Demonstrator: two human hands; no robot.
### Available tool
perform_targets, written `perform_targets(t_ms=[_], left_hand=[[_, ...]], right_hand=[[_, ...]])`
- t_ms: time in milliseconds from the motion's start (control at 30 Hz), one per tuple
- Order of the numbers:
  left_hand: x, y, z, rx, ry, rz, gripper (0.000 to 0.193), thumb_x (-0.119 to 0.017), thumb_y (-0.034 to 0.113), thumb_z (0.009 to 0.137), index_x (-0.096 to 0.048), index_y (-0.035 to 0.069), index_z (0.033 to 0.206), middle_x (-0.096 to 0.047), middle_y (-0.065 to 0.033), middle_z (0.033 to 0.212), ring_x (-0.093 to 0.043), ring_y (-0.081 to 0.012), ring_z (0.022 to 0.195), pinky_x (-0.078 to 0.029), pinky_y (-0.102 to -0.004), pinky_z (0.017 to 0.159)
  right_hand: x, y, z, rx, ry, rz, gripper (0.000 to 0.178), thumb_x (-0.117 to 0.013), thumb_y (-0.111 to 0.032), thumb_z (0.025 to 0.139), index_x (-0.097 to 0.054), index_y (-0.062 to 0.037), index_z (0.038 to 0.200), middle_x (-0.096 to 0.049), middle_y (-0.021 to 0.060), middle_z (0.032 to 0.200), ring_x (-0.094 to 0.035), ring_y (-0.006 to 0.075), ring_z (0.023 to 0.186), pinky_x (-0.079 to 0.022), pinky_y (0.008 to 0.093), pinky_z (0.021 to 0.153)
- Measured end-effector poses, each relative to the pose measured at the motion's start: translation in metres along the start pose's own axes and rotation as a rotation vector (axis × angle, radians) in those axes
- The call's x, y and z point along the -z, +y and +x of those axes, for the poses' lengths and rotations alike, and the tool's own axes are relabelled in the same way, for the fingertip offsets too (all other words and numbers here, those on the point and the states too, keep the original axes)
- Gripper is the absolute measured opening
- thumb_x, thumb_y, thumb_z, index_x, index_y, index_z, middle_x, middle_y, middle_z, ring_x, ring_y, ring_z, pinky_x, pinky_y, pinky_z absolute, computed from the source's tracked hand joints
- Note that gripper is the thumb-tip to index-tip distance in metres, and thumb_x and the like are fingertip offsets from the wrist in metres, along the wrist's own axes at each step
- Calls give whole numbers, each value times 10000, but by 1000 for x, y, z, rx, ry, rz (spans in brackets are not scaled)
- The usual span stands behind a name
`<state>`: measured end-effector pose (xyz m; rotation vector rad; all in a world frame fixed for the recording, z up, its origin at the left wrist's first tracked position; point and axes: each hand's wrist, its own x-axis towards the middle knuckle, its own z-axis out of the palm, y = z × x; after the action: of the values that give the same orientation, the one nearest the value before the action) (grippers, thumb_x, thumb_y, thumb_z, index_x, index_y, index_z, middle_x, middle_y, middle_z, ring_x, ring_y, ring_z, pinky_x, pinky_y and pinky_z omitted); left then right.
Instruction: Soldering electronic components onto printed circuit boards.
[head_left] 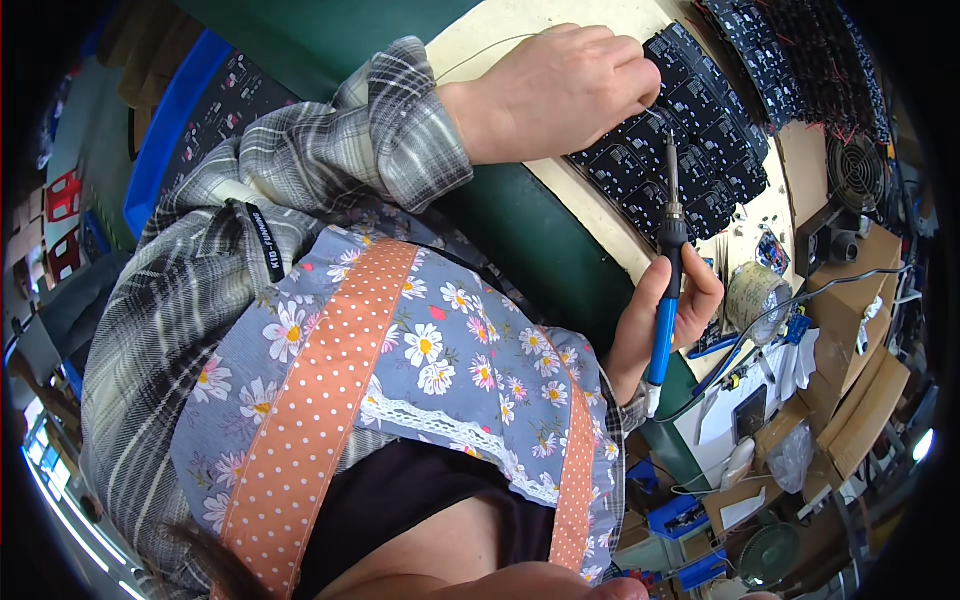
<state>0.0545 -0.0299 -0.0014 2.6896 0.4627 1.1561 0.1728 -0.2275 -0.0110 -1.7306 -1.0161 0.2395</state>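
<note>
My left hand [560, 95] is closed in a pinch over the black circuit boards. A thin solder wire [484, 50] runs out behind it, and a short end shows past the fingertips. My right hand [690, 300] grips a soldering iron [664, 325] with a blue and black handle. Its metal tip points away from me and sits close to the wire's end, above the boards; whether tip and wire touch is too small to tell. The panel of black circuit boards [625, 180] with white markings lies on a pale sheet [590, 225].
Stacked black boards with red wires [835, 75] stand at the far right. Near my right hand are a tape roll [752, 298], a round-grilled fan [857, 172], cardboard boxes [850, 330] and the iron's cable. A blue-edged tray [165, 150] holding boards is at the left.
</note>
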Motion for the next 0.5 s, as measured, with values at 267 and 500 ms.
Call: perform_targets(t_ms=[267,500], left_hand=[[-13,1,3,3,-113,12,66,-592,117,734,-546,75,755,-519,-43,766,-560,-206,764,-453,-316,678],[-16,3,5,9,-117,21,85,-615,118,750,-541,81,769,-511,-38,769,-546,-211,758,-439,-319,680]], right_hand=[[-3,-3,1,35,-20,-10,306,-627,-3,745,-514,-9,1030,-550,116,981,-534,184,907,-405,298,848],[-4,3,0,196,-42,-175,261,-618,-46,784,-530,3,1025,-558,112,958,-536,172,888,-402,293,844]])
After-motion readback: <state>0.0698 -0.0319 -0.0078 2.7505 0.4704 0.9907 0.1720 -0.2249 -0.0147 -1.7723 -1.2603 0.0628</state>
